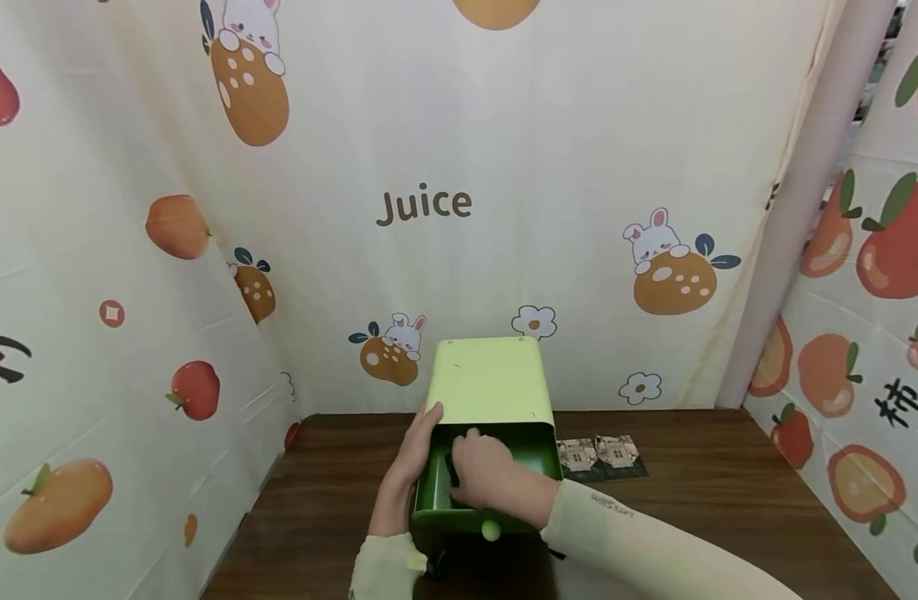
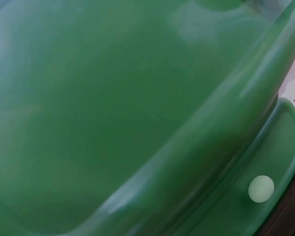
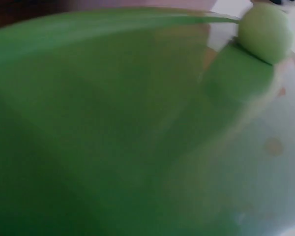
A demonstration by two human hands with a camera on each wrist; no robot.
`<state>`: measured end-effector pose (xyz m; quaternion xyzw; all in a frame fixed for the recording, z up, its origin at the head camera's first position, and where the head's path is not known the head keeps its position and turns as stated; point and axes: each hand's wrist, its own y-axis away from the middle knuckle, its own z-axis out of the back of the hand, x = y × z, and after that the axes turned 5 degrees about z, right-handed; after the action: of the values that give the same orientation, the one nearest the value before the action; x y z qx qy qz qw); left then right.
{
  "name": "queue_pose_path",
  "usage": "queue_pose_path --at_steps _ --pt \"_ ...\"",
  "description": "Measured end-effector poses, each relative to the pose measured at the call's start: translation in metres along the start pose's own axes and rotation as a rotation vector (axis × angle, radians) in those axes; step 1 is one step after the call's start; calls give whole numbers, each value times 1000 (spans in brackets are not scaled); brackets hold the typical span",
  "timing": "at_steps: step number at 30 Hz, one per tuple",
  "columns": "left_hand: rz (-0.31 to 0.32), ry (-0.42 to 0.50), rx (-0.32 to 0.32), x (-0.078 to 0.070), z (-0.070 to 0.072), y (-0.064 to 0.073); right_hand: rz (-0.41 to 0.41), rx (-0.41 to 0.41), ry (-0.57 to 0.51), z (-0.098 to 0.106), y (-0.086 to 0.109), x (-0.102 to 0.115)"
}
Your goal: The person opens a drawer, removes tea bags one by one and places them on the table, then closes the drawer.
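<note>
A green metal bread box (image 1: 492, 379) stands on the table with its front open toward me. Its front panel hangs low, with a round pale green knob (image 1: 491, 530). My left hand (image 1: 412, 454) lies along the box's left side, thumb up by the front edge of the top; its other fingers are largely hidden. My right hand (image 1: 483, 473) reaches inside the opening, fingers curled, with a small dark thing (image 1: 451, 472) at them, mostly covered. Glossy green side wall (image 2: 113, 98) fills the left wrist view. Green panel (image 3: 113, 123) and the knob (image 3: 264, 33) fill the right wrist view.
Two dark flat packets with pale printed pictures (image 1: 603, 458) lie on the brown wooden table (image 1: 699, 475), right of the box. Fruit-printed curtains (image 1: 579, 167) enclose the table behind and on both sides. Something small and black (image 1: 434, 563) shows by the left sleeve.
</note>
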<state>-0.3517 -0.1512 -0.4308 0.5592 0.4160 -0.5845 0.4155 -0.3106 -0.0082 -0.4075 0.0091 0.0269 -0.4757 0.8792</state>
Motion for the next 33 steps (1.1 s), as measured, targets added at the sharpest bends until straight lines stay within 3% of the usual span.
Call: queue_pose_path --at_steps 4,8,16,24,33 --pt "-23 -15 -26 18 2 -9 30 31 11 -3 2 -6" --pt "-42 -44 -55 31 4 -19 70 -44 128 -8 9 -10" --pt "-41 -33 -24 29 4 -15 74 -97 31 -5 22 -23" --pt "-32 -38 -34 30 4 -15 106 -117 -43 4 37 -47" --pt "-17 -32 -47 30 4 -16 142 -116 -269 26 64 -72"
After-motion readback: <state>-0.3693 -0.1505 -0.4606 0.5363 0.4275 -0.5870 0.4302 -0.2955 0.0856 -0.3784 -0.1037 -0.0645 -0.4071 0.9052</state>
